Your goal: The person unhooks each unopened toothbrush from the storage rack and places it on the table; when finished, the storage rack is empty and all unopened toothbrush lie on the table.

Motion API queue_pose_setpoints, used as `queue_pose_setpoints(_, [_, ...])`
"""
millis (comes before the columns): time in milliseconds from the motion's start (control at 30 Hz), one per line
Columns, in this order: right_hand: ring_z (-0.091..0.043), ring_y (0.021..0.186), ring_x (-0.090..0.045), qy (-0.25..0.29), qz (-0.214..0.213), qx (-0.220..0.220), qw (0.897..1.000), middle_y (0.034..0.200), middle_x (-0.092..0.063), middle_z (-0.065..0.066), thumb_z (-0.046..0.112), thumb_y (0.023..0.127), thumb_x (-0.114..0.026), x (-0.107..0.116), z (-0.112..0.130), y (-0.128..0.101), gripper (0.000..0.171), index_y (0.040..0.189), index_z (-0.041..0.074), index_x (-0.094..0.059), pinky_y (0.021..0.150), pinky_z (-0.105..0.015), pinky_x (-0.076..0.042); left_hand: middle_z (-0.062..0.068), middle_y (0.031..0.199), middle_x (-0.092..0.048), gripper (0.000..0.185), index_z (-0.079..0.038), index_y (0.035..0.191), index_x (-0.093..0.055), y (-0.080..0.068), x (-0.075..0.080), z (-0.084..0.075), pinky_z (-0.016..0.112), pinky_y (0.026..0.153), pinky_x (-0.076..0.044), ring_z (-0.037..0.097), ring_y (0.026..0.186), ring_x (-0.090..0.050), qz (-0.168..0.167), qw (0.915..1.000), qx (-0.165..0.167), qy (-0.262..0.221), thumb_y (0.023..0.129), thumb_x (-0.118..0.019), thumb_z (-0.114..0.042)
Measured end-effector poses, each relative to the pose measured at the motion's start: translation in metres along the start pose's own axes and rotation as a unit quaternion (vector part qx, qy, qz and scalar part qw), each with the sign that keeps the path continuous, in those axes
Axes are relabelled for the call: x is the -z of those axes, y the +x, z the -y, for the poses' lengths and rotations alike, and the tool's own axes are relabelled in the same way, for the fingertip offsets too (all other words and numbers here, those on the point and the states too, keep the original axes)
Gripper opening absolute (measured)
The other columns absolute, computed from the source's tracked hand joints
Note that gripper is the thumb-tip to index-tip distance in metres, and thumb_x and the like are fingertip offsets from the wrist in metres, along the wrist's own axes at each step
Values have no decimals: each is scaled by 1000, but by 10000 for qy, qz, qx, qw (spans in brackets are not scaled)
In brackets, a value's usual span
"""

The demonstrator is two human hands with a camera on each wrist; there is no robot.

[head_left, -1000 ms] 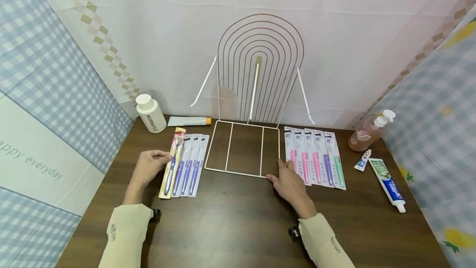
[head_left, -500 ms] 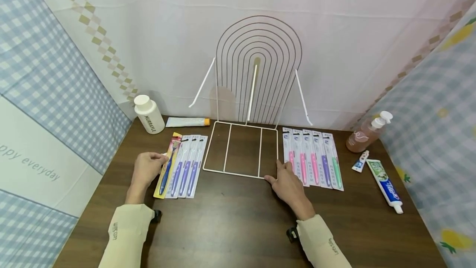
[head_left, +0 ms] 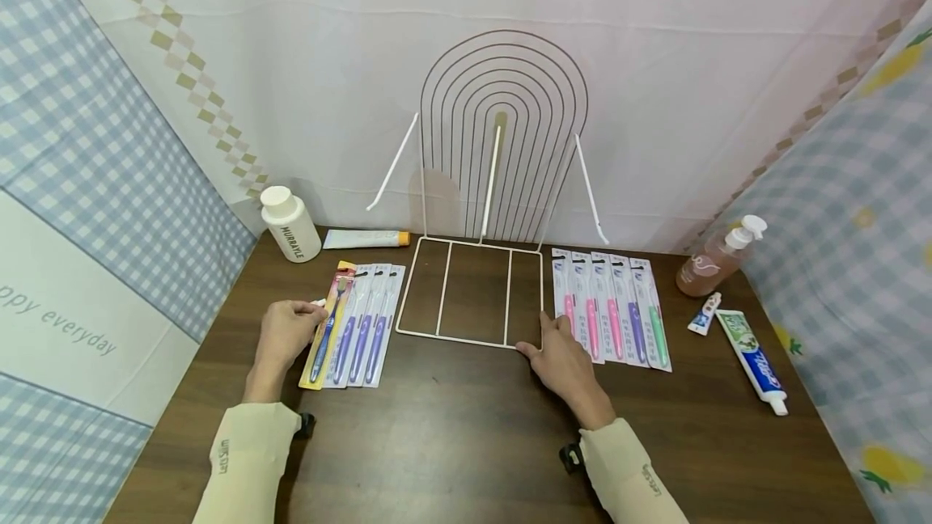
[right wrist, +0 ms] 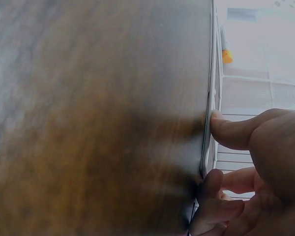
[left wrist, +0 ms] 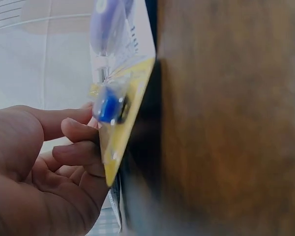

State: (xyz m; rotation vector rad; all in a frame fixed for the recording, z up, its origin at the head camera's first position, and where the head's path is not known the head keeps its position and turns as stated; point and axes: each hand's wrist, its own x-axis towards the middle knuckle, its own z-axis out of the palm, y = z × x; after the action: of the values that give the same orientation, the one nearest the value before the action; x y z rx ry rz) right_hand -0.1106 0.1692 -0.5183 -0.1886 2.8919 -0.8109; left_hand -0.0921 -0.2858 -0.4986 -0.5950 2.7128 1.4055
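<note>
My left hand [head_left: 286, 340] pinches the left edge of a packaged toothbrush [head_left: 327, 338], blue on a yellow and red card. In the left wrist view the thumb and fingers [left wrist: 78, 152] lie at the edge of its yellow card [left wrist: 119, 147]. Right beside it lie several packaged purple toothbrushes [head_left: 362, 338]. My right hand [head_left: 564, 361] holds the front right corner of a white wire rack [head_left: 466, 338], thumb on the front bar and fingers along the side bar. In the right wrist view the thumb [right wrist: 231, 132] touches the wire. The rack has an arched back and three slanting rods.
Several packaged toothbrushes [head_left: 615, 314], pink, purple and green, lie right of the rack. A white bottle [head_left: 291, 225] and a tube with an orange cap [head_left: 364, 239] stand and lie back left. A pump bottle [head_left: 713, 261], small tube [head_left: 704, 314] and toothpaste tube [head_left: 751, 362] are at right.
The yellow-carded toothbrush has shifted left with my left hand and now lies flatter beside the purple ones. My right hand stays at the rack's corner; the view has shifted slightly.
</note>
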Motion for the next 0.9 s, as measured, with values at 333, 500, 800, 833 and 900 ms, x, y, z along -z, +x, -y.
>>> queue_pose_setpoints(333, [-21,62,-51,29,-112,78,9999,141,-57,-35,42,109,-79,-5,-2,3,86,168,-11,-45,53,-36,-42,26,104,-85,31,14,124,-80,-7,2,-2,23,62,-54,8,73,-69,13,9994,-293,197,110,-71,-13])
queue_pose_setpoints(500, [-24,64,-55,-31,-27,3,10000,143,-57,-37,37,109,-79,-1,5,0,84,167,-14,-46,55,-39,-46,27,103,-84,31,16,126,-78,-9,2,1,22,62,-55,7,73,-69,113,9995,-281,108,109,-71,-9])
queue_pose_setpoints(800, [-24,63,-55,-68,-104,-86,9999,142,-57,-37,35,108,-81,3,8,-4,83,165,-14,-48,54,-38,-46,31,114,-84,32,14,128,-79,-5,0,0,19,66,-57,13,83,-77,243,9993,-263,128,109,-70,-10])
queue_pose_setpoints(833, [-23,63,-54,-84,-131,-54,9999,141,-57,-37,37,109,-80,-1,3,-2,83,165,-14,-48,54,-38,-45,31,114,-83,32,14,128,-78,-6,0,0,19,66,-57,13,84,-77,262,9992,-258,122,109,-70,-10])
queue_pose_setpoints(900, [-24,63,-54,-36,-95,-35,9999,142,-57,-37,37,109,-79,-1,2,-3,83,166,-15,-47,53,-37,-44,31,114,-83,32,14,128,-78,-7,0,0,20,66,-57,13,84,-76,293,9991,-273,126,110,-69,-11])
